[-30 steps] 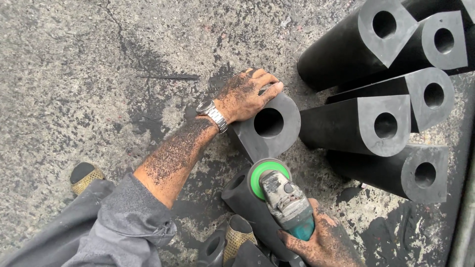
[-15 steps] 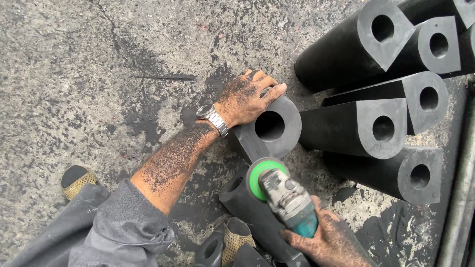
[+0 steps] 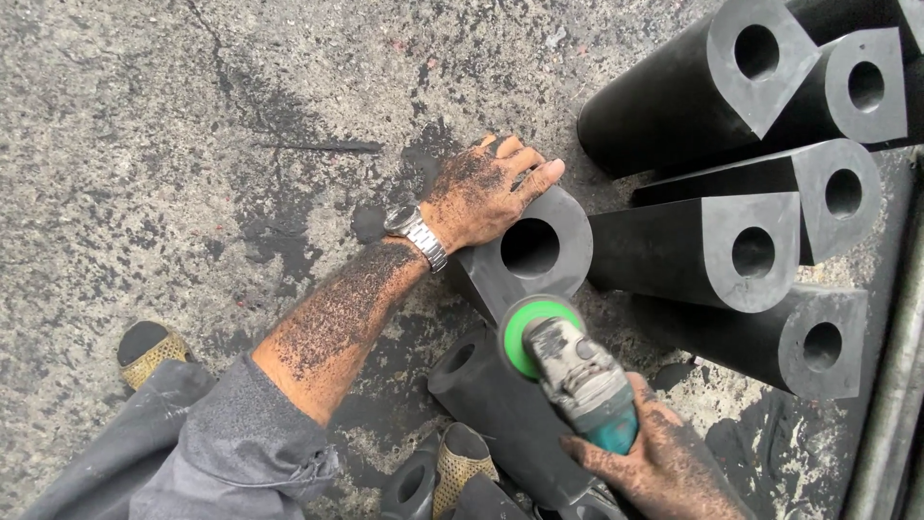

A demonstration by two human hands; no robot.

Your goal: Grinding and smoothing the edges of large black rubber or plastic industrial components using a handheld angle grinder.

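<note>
My left hand (image 3: 486, 193), dusted black and wearing a metal wristwatch (image 3: 416, 235), rests with fingers spread on top of an upright black rubber block with a round hole (image 3: 549, 252). My right hand (image 3: 664, 462) grips a small angle grinder (image 3: 582, 380) whose green disc (image 3: 525, 332) sits at the lower rim of that block. Beneath the grinder lies a black rubber tube (image 3: 500, 409).
Several more black rubber blocks with holes (image 3: 751, 252) lie stacked to the right. A metal rail (image 3: 895, 385) runs down the right edge. My shoes (image 3: 144, 351) rest on the stained concrete floor (image 3: 173, 125); another tube end (image 3: 412, 486) lies at the bottom.
The view has shifted slightly. The grinder and my right hand have edged up toward the block's lower rim. My left hand stays on the block.
</note>
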